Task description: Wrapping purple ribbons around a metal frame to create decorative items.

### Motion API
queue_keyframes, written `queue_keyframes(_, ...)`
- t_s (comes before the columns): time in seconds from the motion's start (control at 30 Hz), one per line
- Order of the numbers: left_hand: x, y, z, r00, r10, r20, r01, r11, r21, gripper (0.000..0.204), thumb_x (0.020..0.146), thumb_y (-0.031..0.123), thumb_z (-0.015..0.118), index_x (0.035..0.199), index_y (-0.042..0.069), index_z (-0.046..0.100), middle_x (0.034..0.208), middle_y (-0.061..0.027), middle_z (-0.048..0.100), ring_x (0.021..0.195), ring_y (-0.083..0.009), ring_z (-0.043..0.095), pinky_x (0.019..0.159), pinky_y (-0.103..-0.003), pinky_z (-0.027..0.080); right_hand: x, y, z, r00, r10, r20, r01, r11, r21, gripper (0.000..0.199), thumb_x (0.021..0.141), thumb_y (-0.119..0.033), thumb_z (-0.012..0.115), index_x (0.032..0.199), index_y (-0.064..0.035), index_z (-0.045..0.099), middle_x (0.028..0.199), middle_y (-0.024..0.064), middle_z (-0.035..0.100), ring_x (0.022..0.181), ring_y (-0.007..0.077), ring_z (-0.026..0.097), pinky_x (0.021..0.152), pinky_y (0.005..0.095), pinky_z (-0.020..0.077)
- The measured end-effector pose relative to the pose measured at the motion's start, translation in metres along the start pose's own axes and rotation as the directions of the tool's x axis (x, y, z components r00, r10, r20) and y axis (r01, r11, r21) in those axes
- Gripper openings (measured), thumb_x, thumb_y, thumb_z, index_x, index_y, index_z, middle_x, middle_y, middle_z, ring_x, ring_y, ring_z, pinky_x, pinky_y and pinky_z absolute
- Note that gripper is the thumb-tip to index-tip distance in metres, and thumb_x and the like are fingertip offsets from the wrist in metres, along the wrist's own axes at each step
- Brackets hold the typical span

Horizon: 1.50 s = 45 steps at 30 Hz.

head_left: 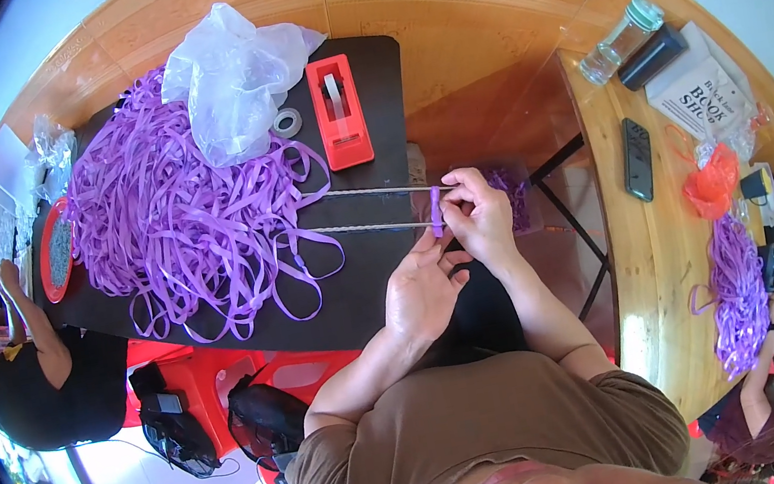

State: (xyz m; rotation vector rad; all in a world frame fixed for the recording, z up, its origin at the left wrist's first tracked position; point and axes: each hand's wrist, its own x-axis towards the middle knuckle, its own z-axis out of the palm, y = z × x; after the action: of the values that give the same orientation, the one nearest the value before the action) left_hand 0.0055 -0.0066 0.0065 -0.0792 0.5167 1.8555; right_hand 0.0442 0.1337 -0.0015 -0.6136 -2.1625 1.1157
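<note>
- Two hands meet at the near edge of a dark surface [382, 273], working on one short purple ribbon piece [437, 210].
- Right hand [482, 217]: grip closed, fingertips pinching the ribbon piece, which stands roughly upright between two thin metal rods [369, 191].
- Left hand [423, 292]: fingers reach up to the lower end of the same ribbon piece; whether its grip is closed on it cannot be determined.
- Both rods run left from the ribbon piece across the surface, toward a large heap of purple ribbon [171, 220].
- A crumpled clear plastic bag [230, 79] lies on top of the heap.
- A red tape dispenser [338, 113] sits just right of the bag, with a small tape roll [287, 122] between them.
- To the right, well apart, a wooden table [642, 283] carries a black phone [637, 159].
</note>
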Motion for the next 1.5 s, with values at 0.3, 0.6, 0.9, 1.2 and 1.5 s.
queue_keyframes(0.3, -0.001, 0.002, 0.004, 1.000, -0.019, -0.005, 0.019, 1.000, 0.003, 0.048, 0.081, 0.025, 0.052, 0.127, 0.010, 0.049, 0.126, -0.0049, 0.053, 0.106, -0.0228, 0.052, 0.085, -0.033, 0.036, -0.007, 0.024, 0.002, 0.966, 0.097, -0.239, -0.002, 0.930, 0.366, 0.029, 0.082, -0.001, 0.064, 0.110, -0.0028, 0.055, 0.073, 0.0044, 0.063, 0.061, 0.0076, 0.057, 0.054, 0.0223, 0.0445)
queue_keyframes(0.6, -0.002, 0.002, 0.001, 1.000, -0.007, 0.015, 0.008, 1.000, -0.028, 0.050, 0.081, 0.024, 0.052, 0.128, 0.007, 0.047, 0.128, -0.0060, 0.052, 0.105, -0.0234, 0.053, 0.085, -0.034, 0.037, 0.009, 0.014, 0.003, 0.778, 0.448, 0.440, -0.600, 0.322, 0.732, 0.068, 0.079, -0.009, 0.071, 0.136, 0.0008, 0.035, 0.100, 0.0160, 0.065, 0.089, 0.0218, 0.063, 0.079, 0.0339, 0.0502)
queue_keyframes(0.9, -0.002, -0.002, 0.000, 0.999, 0.040, 0.026, -0.043, 0.994, 0.099, 0.052, 0.085, 0.022, 0.051, 0.135, 0.007, 0.043, 0.134, -0.0076, 0.049, 0.109, -0.0237, 0.052, 0.087, -0.034, 0.037, 0.009, 0.031, 0.016, 0.877, 0.413, 0.245, -0.436, 0.472, 0.766, 0.035, 0.073, 0.007, 0.070, 0.106, 0.0035, 0.057, 0.084, 0.0146, 0.067, 0.074, 0.0225, 0.068, 0.067, 0.0326, 0.0559)
queue_keyframes(1.2, -0.001, -0.005, -0.004, 1.000, 0.002, -0.005, 0.000, 0.968, 0.252, 0.057, 0.088, 0.016, 0.051, 0.142, 0.006, 0.035, 0.141, -0.0116, 0.044, 0.112, -0.0245, 0.053, 0.087, -0.035, 0.040, -0.006, 0.062, -0.038, 0.928, 0.360, 0.094, -0.286, 0.529, 0.799, 0.018, 0.076, 0.005, 0.069, 0.093, 0.0033, 0.065, 0.077, 0.0169, 0.068, 0.057, 0.0196, 0.064, 0.045, 0.0307, 0.0513)
queue_keyframes(1.5, 0.003, -0.008, -0.001, 0.997, -0.065, 0.035, 0.052, 0.953, 0.300, 0.048, 0.089, 0.010, 0.052, 0.137, 0.006, 0.044, 0.139, -0.0139, 0.047, 0.109, -0.0226, 0.056, 0.086, -0.033, 0.042, 0.009, 0.177, -0.108, 0.911, 0.111, -0.398, -0.108, 0.994, 0.030, 0.020, 0.081, 0.001, 0.066, 0.101, 0.0026, 0.065, 0.079, 0.0097, 0.068, 0.062, 0.0178, 0.063, 0.058, 0.0276, 0.0506)
